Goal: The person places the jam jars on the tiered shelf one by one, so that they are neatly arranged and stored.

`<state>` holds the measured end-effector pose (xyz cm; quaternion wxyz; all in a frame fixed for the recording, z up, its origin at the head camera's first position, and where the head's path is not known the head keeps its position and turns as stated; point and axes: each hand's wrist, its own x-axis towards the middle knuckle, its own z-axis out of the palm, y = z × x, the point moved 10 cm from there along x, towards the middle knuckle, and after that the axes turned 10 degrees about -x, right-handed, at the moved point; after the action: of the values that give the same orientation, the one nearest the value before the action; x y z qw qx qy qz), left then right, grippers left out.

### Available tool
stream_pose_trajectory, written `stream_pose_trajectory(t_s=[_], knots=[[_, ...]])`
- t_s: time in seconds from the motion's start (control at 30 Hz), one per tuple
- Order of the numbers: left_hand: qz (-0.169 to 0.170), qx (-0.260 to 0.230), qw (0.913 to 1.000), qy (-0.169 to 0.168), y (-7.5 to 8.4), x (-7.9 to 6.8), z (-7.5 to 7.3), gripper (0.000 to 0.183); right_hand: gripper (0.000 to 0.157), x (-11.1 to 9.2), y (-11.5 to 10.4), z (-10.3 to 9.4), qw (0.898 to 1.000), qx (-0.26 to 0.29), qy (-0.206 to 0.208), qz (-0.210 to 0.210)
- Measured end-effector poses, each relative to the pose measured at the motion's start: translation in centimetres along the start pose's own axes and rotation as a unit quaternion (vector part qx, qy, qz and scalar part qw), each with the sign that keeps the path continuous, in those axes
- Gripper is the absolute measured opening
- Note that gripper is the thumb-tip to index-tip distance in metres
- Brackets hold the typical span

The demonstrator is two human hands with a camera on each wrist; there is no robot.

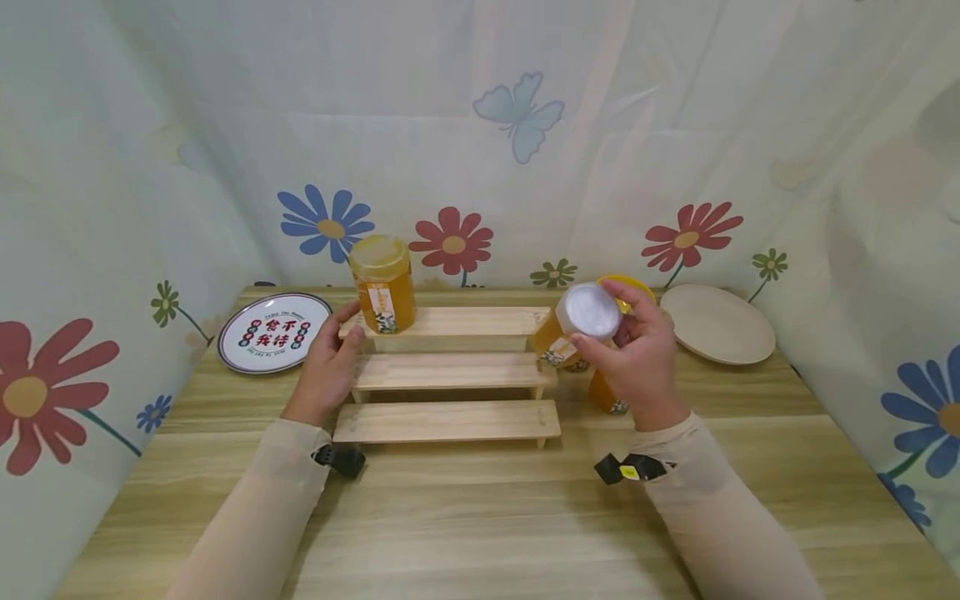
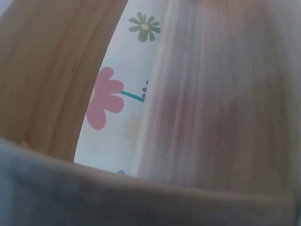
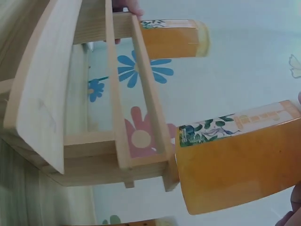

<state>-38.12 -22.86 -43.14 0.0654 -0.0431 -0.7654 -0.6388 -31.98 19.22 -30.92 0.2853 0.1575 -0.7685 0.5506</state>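
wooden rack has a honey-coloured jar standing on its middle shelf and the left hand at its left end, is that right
Not quite: the head view shows the honey-coloured jar standing on the top shelf, not the middle one. The left hand is indeed at the left end of the wooden rack.

Beyond the fingers (image 1: 636,302) hangs a pale, softly creased, sheet-like backdrop (image 1: 420,125), which also flanks them on the left and right. A light-blue printed butterfly (image 1: 519,117) sits above and between them, with large red and blue printed flowers (image 1: 453,243) lower down. Beneath the fingers spreads a light-brown, wood-grained table (image 1: 480,517) in soft light.
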Motion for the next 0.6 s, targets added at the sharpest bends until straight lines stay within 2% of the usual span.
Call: stream_pose_trajectory(t_s=[0.13,0.3,0.43,0.6], knots=[[0.002,0.004,1.0000,-0.001,0.0,0.0,0.0,0.058,0.066,-0.1,0.8,0.4,1.000,-0.021,0.008,0.017],[0.007,0.004,1.0000,-0.001,0.0,0.0,0.1,0.057,0.067,-0.1,1.8,0.8,0.996,-0.039,-0.010,0.076],[0.012,0.006,0.9999,-0.002,0.1,0.0,0.0,0.056,0.071,0.0,2.3,1.1,0.993,-0.015,-0.033,0.115],[0.009,-0.001,1.0000,-0.004,0.1,0.0,0.1,0.055,0.072,0.1,2.6,1.4,0.989,0.007,-0.052,0.136]])
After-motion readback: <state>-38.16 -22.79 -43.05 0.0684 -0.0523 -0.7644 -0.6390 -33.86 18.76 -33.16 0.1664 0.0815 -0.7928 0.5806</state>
